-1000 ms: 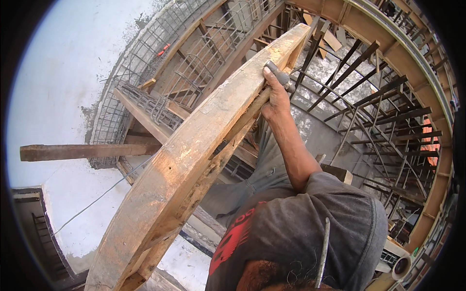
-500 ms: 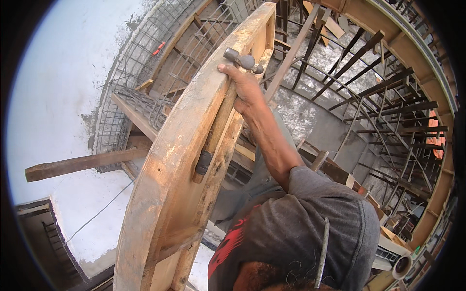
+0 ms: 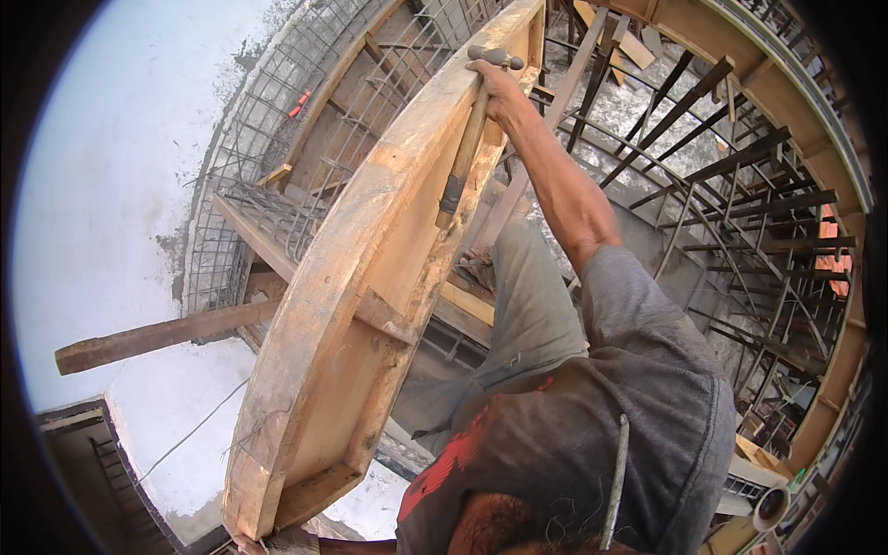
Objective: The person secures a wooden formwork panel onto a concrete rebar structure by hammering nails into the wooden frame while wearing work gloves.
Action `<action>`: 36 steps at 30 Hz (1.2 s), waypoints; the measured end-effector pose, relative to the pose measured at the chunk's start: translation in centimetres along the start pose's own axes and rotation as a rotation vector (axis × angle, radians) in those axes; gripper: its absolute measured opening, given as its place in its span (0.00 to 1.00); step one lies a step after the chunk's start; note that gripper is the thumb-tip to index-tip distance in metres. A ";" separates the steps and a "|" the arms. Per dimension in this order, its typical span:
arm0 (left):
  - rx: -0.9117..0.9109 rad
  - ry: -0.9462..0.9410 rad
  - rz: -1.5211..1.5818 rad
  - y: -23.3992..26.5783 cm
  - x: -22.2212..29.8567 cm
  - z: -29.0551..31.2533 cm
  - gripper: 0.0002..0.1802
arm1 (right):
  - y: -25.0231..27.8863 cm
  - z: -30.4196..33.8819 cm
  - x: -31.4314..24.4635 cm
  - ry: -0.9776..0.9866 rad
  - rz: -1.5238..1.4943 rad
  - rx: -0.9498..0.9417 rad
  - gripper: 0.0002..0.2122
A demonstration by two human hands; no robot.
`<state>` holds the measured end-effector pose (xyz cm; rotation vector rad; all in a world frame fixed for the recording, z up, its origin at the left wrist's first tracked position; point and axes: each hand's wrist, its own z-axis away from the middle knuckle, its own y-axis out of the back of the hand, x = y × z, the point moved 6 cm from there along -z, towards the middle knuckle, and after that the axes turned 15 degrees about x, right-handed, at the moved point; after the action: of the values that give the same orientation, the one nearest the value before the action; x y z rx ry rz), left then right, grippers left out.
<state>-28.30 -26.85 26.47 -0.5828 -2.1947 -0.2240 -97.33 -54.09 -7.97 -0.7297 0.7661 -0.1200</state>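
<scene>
A long, curved wooden formwork panel (image 3: 314, 356) with cross ribs stands on a slant in front of me. High on its right edge, my right hand (image 3: 499, 88) is closed round a ball-peen hammer (image 3: 467, 153) and presses against the panel's timber. The hammer's head sits above the fist, and its wooden handle, wrapped in dark tape near the end, points down along the panel's inner side. My left hand (image 3: 248, 544) grips the panel's lower end at the bottom edge of the picture; most of it is cut off or hidden.
A loose timber beam (image 3: 166, 335) juts out on the left over a white surface (image 3: 111, 185). Beyond the panel lies a curved rebar mesh (image 3: 277, 139). Dark props (image 3: 731, 185) and a curved wooden form (image 3: 837, 370) stand on the right. A dark opening (image 3: 102, 472) is at lower left.
The panel has shifted up and slightly right, showing its lower end. My right hand has risen with the hammer, the arm stretching further out. My left hand has appeared at the bottom.
</scene>
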 end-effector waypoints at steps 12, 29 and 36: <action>-0.232 0.120 -0.183 7.4 -12.6 -6.4 0.40 | 2.4 -5.7 0.2 0.138 0.083 0.057 0.20; -0.644 0.135 0.214 -26.8 -0.7 21.2 0.37 | 13.2 12.5 0.3 -0.372 0.052 -0.066 0.09; -0.643 0.026 0.213 -35.1 -1.6 28.0 0.45 | 5.8 14.8 3.3 -0.176 0.267 -0.118 0.21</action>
<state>-63.58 -48.38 8.72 -1.1473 -1.9957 -0.8308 -85.95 -42.63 -6.36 -0.7318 0.6992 0.2300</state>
